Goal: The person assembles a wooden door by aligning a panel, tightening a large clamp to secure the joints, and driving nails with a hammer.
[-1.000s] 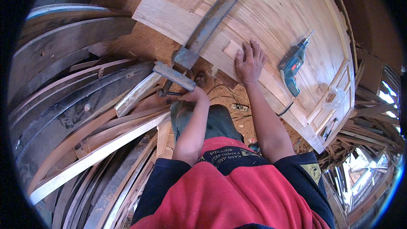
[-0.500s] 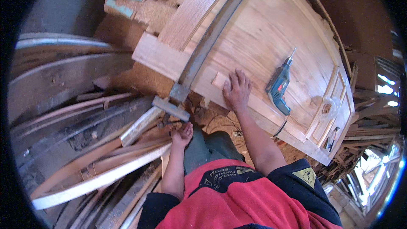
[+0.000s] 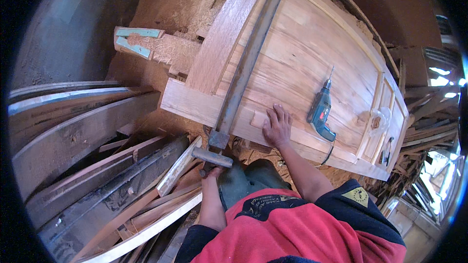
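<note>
My right hand (image 3: 278, 126) lies open, palm down on the wooden panel (image 3: 297, 53), thumb beside a small wood block (image 3: 259, 119). My left hand (image 3: 212, 172) is at the near end of the bar clamp (image 3: 252, 53) lying across the panel; partly hidden, its grip I cannot tell.

I see lettering (image 3: 271, 204) on the red shirt (image 3: 307, 231) at five o'clock, an emblem (image 3: 360, 196) on its yellow sleeve patch (image 3: 351, 195) at four.
</note>
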Action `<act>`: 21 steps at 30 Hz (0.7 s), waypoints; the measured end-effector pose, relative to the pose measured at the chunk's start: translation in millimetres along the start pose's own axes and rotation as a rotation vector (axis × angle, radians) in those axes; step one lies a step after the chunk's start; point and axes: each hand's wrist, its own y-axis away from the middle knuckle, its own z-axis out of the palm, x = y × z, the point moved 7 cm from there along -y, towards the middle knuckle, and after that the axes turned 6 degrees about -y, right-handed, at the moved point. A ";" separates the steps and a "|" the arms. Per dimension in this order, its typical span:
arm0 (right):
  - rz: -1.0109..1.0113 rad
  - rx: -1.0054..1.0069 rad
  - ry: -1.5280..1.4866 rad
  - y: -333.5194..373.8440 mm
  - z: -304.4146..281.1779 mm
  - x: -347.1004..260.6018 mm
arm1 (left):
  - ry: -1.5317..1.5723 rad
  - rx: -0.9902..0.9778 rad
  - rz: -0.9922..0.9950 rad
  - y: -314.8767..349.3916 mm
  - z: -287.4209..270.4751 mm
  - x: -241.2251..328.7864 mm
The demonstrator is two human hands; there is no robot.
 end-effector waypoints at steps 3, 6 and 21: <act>0.020 -0.027 0.036 -1.7 -0.5 -2.0 | -0.155 0.019 0.080 -6.7 -3.9 15.4; 0.025 -0.023 0.017 -3.8 3.2 0.7 | -0.395 0.040 0.225 -15.2 -5.3 38.5; 0.034 -0.046 0.001 -1.3 3.8 3.9 | -1.366 0.494 1.214 38.8 78.6 105.0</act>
